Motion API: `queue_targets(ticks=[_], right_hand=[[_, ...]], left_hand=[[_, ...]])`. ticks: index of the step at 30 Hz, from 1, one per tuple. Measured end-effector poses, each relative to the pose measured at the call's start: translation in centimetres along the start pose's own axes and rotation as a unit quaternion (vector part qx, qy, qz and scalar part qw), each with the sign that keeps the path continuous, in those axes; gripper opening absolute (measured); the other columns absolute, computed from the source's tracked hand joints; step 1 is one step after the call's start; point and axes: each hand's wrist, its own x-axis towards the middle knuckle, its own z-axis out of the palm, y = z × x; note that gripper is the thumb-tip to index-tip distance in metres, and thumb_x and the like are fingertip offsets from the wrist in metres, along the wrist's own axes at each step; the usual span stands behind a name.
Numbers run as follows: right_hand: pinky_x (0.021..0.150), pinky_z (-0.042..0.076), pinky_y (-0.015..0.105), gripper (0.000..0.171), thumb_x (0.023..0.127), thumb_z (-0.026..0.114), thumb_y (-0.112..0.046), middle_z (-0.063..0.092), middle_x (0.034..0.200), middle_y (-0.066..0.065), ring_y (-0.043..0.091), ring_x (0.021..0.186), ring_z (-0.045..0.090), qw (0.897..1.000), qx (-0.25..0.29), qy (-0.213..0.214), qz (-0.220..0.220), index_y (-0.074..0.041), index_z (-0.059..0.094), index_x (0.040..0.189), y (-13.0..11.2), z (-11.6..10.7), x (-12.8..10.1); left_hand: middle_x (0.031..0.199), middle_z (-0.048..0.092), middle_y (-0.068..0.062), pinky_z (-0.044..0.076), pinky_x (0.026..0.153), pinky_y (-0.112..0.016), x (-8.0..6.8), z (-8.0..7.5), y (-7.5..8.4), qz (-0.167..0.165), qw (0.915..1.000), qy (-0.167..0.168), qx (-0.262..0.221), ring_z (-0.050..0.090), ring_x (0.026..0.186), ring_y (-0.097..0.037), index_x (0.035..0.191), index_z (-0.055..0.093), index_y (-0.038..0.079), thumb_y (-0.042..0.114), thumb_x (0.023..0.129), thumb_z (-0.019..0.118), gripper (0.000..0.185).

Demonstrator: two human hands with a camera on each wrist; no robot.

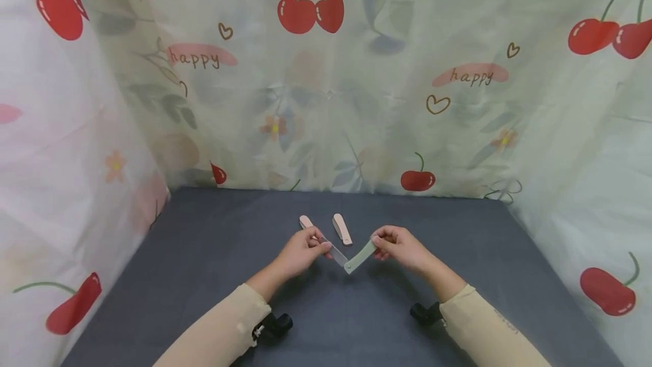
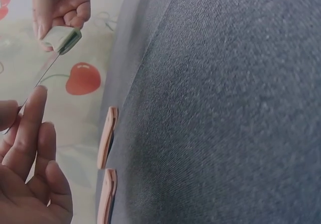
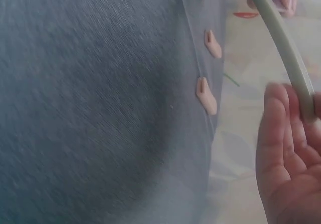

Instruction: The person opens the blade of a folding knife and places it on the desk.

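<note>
A folding knife with a pale green handle [image 1: 360, 257] is spread in a V above the table, its blade [image 1: 338, 255] swung out from the handle. My left hand [image 1: 299, 251] pinches the blade between thumb and fingers. The far end of the handle is held by my right hand [image 1: 401, 247], thumb against fingers. Up close in the right wrist view, the handle [image 3: 287, 48] looks slightly curved. Behind the hands lie two folded pink knives, one [image 1: 342, 229] in the middle and another [image 1: 305, 221] partly hidden by my left hand.
A dark grey cloth covers the table [image 1: 214, 225]. Pale curtains [image 1: 356, 89] printed with cherries hang behind it and on both sides. Each sleeve has a black wrist device, one at the left [image 1: 277, 324] and one at the right [image 1: 425, 313].
</note>
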Motion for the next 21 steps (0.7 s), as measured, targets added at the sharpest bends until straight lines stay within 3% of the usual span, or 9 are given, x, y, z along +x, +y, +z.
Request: queue_targets(ticks=[5,10,16,21], right_hand=[[0.076,0.055,0.052,0.020,0.100,0.063,-0.015,0.069,0.089,0.022,0.032,0.079,0.067,0.998,-0.022,-0.051,0.003,0.005,0.064,0.105,0.1,-0.7,0.0],[0.074,0.056,0.046,0.018,0.100,0.063,-0.013,0.070,0.085,0.015,0.024,0.075,0.066,0.996,-0.034,-0.082,0.001,0.005,0.063,0.103,0.1,-0.9,-0.1],[0.075,0.056,0.048,0.020,0.101,0.061,-0.013,0.070,0.087,0.019,0.025,0.077,0.067,0.996,-0.026,-0.080,-0.001,0.006,0.062,0.103,0.1,-1.1,-0.4],[0.078,0.056,0.048,0.022,0.102,0.060,-0.015,0.069,0.095,0.028,0.026,0.083,0.069,0.999,-0.004,-0.054,0.001,0.007,0.059,0.106,0.5,-1.4,-0.6]], left_hand=[[0.081,0.075,-0.007,0.030,0.055,-0.028,-0.2,-0.1,0.1,0.004,0.9998,-0.021,0.003,0.029,0.051,-0.013,0.090,0.056,0.005,0.014,0.099,0.064,0.015],[0.084,0.076,-0.009,0.028,0.051,-0.027,-0.3,-0.2,0.1,0.008,0.9988,-0.048,-0.001,0.027,0.050,-0.012,0.088,0.053,0.004,0.014,0.099,0.064,0.018],[0.086,0.075,-0.012,0.028,0.051,-0.027,-0.1,-0.3,0.0,0.011,0.9982,-0.056,-0.018,0.028,0.050,-0.013,0.088,0.051,0.003,0.013,0.099,0.064,0.019],[0.087,0.075,-0.012,0.030,0.057,-0.029,0.0,-0.3,0.0,0.019,0.9990,-0.036,-0.021,0.036,0.057,-0.015,0.088,0.052,0.004,0.012,0.099,0.064,0.018]])
